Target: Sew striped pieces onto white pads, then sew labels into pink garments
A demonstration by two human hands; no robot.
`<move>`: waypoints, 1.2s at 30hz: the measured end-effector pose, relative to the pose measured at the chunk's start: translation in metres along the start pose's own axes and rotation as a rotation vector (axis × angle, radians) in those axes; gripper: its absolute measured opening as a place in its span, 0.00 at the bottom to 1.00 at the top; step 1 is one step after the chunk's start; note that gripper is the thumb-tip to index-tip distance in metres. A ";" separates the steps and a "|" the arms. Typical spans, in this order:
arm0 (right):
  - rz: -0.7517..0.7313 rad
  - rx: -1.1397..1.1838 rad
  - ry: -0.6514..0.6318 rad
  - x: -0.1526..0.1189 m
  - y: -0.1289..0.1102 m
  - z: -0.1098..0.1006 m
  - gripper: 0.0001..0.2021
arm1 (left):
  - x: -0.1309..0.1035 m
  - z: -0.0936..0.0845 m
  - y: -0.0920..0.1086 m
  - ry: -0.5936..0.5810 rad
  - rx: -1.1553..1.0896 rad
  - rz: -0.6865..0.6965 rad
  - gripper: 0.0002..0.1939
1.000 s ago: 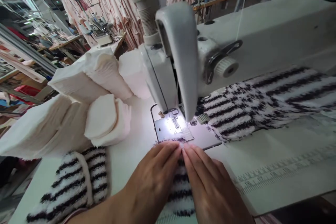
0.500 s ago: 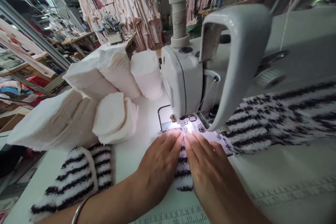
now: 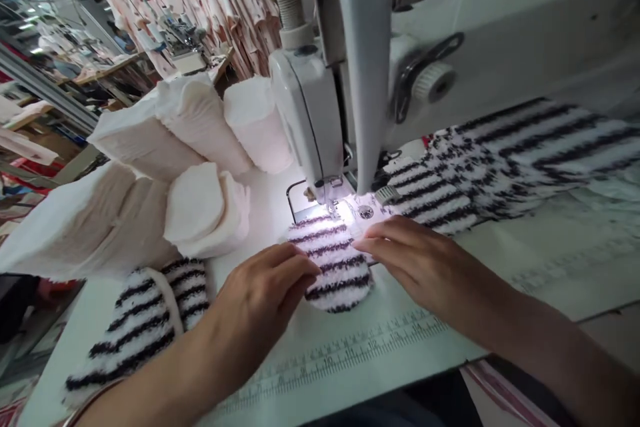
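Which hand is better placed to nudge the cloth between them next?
Probably the right hand: its fingertips, by the cloth, look nearer the bright spot under the sewing machine than the left hand.

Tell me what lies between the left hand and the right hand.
In the head view, a fuzzy striped piece lies flat between the left hand and right hand, the fingertips at its side edges.

Thin wrist bangle [image 3: 91, 397], bare forearms [image 3: 525, 330]
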State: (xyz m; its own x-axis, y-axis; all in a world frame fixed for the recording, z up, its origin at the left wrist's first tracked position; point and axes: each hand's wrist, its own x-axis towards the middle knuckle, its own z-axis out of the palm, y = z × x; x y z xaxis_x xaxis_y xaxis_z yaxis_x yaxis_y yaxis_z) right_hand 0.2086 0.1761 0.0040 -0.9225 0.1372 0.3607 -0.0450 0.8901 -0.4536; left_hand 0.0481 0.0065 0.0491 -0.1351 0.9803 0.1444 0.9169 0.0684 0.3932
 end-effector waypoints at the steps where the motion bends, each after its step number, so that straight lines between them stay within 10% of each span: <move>1: -0.024 -0.004 0.010 -0.001 0.001 0.002 0.18 | -0.001 0.001 -0.002 -0.021 -0.008 -0.001 0.04; 36: 0.139 -0.183 0.304 -0.042 -0.056 0.034 0.17 | 0.008 -0.009 -0.003 -0.198 0.055 0.136 0.07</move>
State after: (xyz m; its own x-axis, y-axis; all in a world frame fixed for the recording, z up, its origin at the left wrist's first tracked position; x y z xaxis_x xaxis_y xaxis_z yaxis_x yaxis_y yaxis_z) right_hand 0.2370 0.1052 -0.0138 -0.7578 0.3608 0.5437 0.1675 0.9129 -0.3722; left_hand 0.0408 0.0129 0.0570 0.0620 0.9980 0.0099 0.9415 -0.0618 0.3313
